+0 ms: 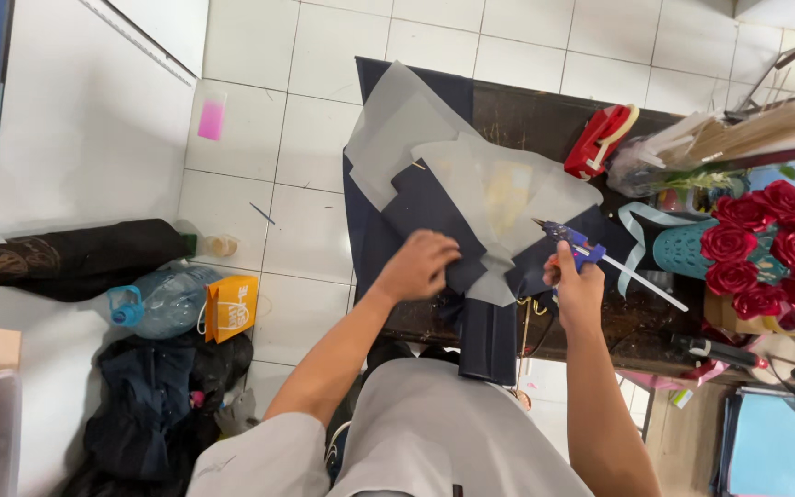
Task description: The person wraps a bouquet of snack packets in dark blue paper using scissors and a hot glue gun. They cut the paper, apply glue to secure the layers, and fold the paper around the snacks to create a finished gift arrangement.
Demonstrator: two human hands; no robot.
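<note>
On the dark worktop (508, 115), the left hand (419, 265) lies curled on the folded navy paper (434, 216), pinning it down. Just right of that paper, the right hand (574, 281) is closed around a blue glue gun (574, 241), nozzle touching the translucent sheet (499, 189). Red paper roses (770, 248) lie farther right.

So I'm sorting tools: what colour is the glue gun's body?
Blue, seen in the head view: glue gun in the right hand.
</note>
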